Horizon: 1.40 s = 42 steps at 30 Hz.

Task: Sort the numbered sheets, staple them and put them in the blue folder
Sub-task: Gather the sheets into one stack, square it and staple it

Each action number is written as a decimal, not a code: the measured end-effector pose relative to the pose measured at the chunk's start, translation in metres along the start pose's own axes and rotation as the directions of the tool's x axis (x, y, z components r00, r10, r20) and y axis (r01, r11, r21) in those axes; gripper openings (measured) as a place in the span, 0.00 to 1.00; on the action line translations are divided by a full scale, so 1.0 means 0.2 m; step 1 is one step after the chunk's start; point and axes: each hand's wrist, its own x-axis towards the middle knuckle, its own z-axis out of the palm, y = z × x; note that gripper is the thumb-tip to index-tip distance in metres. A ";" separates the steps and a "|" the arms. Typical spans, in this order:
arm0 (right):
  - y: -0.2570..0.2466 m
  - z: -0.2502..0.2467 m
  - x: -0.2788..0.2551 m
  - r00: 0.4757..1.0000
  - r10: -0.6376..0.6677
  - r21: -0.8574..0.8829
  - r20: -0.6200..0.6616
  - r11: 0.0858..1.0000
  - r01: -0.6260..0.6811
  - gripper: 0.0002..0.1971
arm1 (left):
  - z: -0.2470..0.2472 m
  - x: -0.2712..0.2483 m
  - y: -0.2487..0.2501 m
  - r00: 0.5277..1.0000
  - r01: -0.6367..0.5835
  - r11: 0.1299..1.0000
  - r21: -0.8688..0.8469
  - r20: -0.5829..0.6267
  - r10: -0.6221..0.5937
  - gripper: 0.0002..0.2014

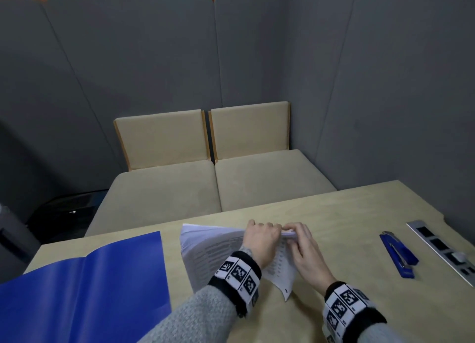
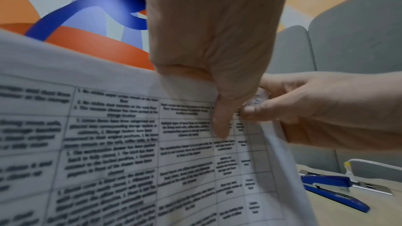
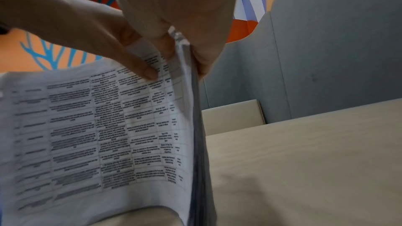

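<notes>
Sheets [image 1: 213,250] – white, printed with tables, bowed upright – both hands' fingers [image 1: 262,228] pinch their top corner

It was an office meeting booth. Grey padded panels [image 1: 257,59] walled it in on three sides, and two beige seats [image 1: 218,183] stood side by side behind a pale wood bench [image 1: 347,214]. A socket strip [image 1: 442,247] was set into the bench, beside a blue stapler [image 1: 398,256]. A bright orange and blue mural [image 2: 87,15] showed above the panels.
</notes>
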 end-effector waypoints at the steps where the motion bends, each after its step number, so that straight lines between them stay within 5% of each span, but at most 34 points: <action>1: -0.01 0.00 -0.01 1.000 0.019 0.045 -0.003 0.999 -0.019 0.18 | 0.00 -0.01 -0.01 1.000 -0.014 1.000 -0.017 -0.017 0.014 0.13; 4: -0.03 -0.03 -0.01 0.987 0.145 0.221 0.072 0.963 -0.158 0.38 | -0.05 -0.07 -0.09 0.993 0.028 0.985 -0.171 -0.109 -0.047 0.10; 7: 0.00 -0.09 0.02 0.952 0.197 0.141 0.234 0.962 -0.234 0.30 | -0.10 -0.14 -0.28 0.943 0.213 0.860 -0.464 -0.134 -0.305 0.13; 10: 0.04 -0.14 0.07 0.861 0.258 0.129 0.437 0.930 -0.344 0.07 | -0.04 -0.23 -0.48 0.895 0.310 0.465 -0.829 0.090 -0.437 0.13; 14: 0.03 -0.15 0.14 0.742 0.346 0.125 0.574 0.859 -0.497 0.08 | 0.15 -0.38 -0.54 0.806 0.366 -0.080 -0.927 0.359 -0.471 0.10; 19: 0.20 0.14 0.12 0.650 0.531 0.200 0.543 0.670 -0.715 0.27 | 0.53 -0.49 -0.40 0.672 0.522 -0.346 -0.779 0.626 -0.396 0.13; 21: 0.38 0.29 0.09 0.622 0.609 0.190 0.492 0.622 -0.760 0.45 | 0.72 -0.50 -0.35 0.599 0.565 -0.377 -0.734 0.679 -0.425 0.19; 24: 0.57 0.45 0.05 0.638 0.624 0.092 0.451 0.678 -0.729 0.46 | 0.87 -0.53 -0.32 0.538 0.595 -0.417 -0.687 0.726 -0.430 0.24; 28: 0.65 0.51 0.05 0.611 0.688 0.023 0.391 0.656 -0.754 0.30 | 0.86 -0.53 -0.31 0.541 0.582 -0.425 -0.693 0.720 -0.434 0.15; 33: 0.28 0.46 0.10 0.542 0.759 -0.048 0.361 0.596 -0.802 0.27 | 0.86 -0.51 -0.32 0.533 0.602 -0.394 -0.694 0.717 -0.449 0.17; 40: 0.32 0.53 0.12 0.501 0.821 0.003 0.274 0.520 -0.854 0.26 | 0.84 -0.50 -0.31 0.576 0.577 -0.355 -0.735 0.675 -0.462 0.10; 42: 0.30 0.55 0.11 0.514 0.822 -0.031 0.244 0.537 -0.843 0.25 | 0.82 -0.47 -0.31 0.551 0.538 -0.330 -0.776 0.620 -0.559 0.19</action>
